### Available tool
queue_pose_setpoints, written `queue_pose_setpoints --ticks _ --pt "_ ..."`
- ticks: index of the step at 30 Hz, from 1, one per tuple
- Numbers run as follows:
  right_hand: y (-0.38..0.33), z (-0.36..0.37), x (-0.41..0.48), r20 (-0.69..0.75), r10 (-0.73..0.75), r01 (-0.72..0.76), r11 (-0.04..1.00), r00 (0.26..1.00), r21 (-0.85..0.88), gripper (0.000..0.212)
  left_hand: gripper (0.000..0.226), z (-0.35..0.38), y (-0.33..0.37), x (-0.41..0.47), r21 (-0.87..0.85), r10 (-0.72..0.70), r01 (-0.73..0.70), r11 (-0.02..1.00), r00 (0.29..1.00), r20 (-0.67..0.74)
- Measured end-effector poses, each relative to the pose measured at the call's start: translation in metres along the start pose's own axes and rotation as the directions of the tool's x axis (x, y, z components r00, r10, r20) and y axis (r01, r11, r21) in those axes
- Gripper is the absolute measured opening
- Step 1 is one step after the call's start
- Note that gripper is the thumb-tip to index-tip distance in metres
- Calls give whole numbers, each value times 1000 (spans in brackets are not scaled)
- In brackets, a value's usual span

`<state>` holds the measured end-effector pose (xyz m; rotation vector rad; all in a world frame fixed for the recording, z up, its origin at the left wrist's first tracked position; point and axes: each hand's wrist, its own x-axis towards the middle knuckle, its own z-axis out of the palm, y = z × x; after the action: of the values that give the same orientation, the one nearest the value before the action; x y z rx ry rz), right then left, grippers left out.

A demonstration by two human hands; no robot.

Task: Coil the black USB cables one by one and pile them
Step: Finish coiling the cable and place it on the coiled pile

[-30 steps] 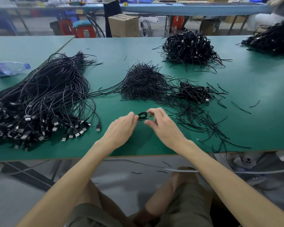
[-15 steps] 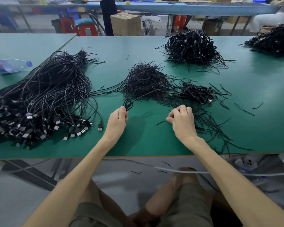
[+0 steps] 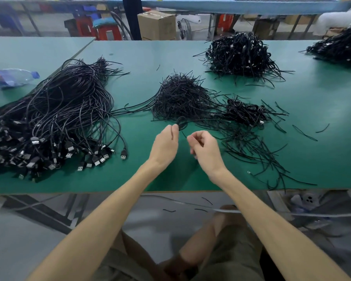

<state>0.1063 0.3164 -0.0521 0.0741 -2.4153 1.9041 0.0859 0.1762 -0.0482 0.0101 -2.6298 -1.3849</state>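
Black USB cable coil (image 3: 181, 123) pinched in left hand (image 3: 165, 146) fingertips above green table (image 3: 320, 122). Right hand (image 3: 206, 151) curled, thin black strand (image 3: 184, 135) between fingers. Loose black cable heap (image 3: 55, 118) left. No legible markings.

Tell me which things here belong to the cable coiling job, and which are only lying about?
Job: left hand pinching a small coil; right hand; loose cables; twist ties; coiled piles.

Lying about: water bottle; cardboard box; red stools.
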Motion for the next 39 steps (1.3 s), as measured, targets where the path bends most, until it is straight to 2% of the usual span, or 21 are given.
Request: queue_pose_setpoints --ticks 2,7,19,22,24,26,30,33,39 --pt "4 6 0 -68 64 -59 995 996 80 11 41 8 -3 -4 26 51 -53 998 997 62" --pt "10 10 1 -129 50 -37 994 990 100 12 43 6 -10 -6 23 141 -146 989 981 133" --pt "9 4 -4 -78 73 -40 931 994 363 28 44 5 -12 -5 -88 193 -182 979 971 139" --pt "7 2 -4 -36 51 -33 921 998 389 34 43 3 -11 -5 -195 149 -120 973 980 136" --pt "7 0 -3 20 2 -10 923 1000 384 38 45 -1 -10 -4 -308 75 -18 951 982 173" --pt "7 -1 -4 103 -61 18 928 993 372 47 51 -8 -11 -3 -372 29 72 925 965 259" --pt "5 -4 -5 199 -133 45 918 971 393 63 49 -22 -12 3 -361 36 141 922 896 443" --pt "5 -2 -5 213 -160 69 921 964 383 58 47 -25 -12 4 -349 44 143 926 878 477" --pt "10 2 -4 179 -111 47 943 977 328 30 39 -12 -17 -4 -403 89 49 914 945 315"
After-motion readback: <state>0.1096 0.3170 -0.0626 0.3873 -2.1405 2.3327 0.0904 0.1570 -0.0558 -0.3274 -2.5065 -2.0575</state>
